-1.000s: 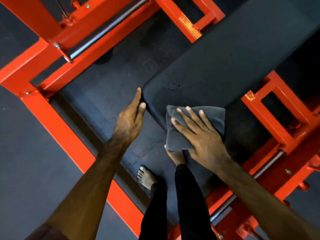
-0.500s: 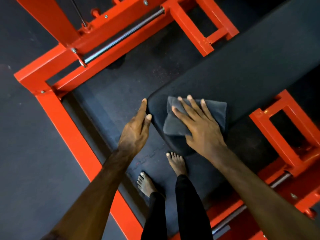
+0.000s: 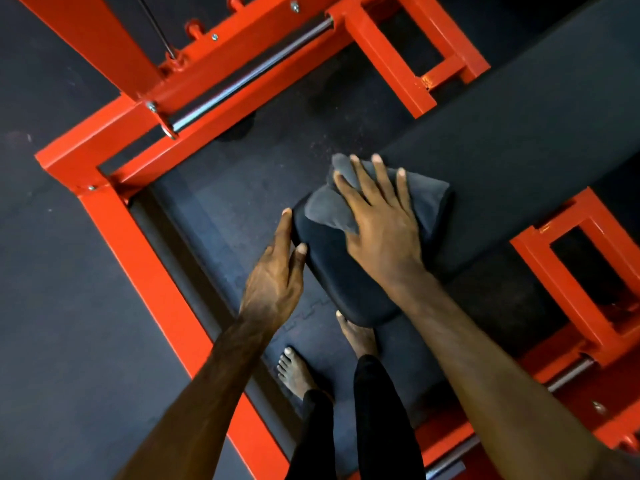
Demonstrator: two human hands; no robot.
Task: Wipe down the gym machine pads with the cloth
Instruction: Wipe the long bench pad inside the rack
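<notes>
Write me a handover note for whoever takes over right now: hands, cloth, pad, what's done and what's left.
Right hand: fingers spread flat, pressing the grey cloth onto the near end of the black pad.
Left hand: fingers straight, resting against the pad's rounded end edge, holding nothing.
Done: wiping is under way at the near end; how much is clean cannot be told.
Left: the long stretch of pad running up and right, then any other pads.
</notes>
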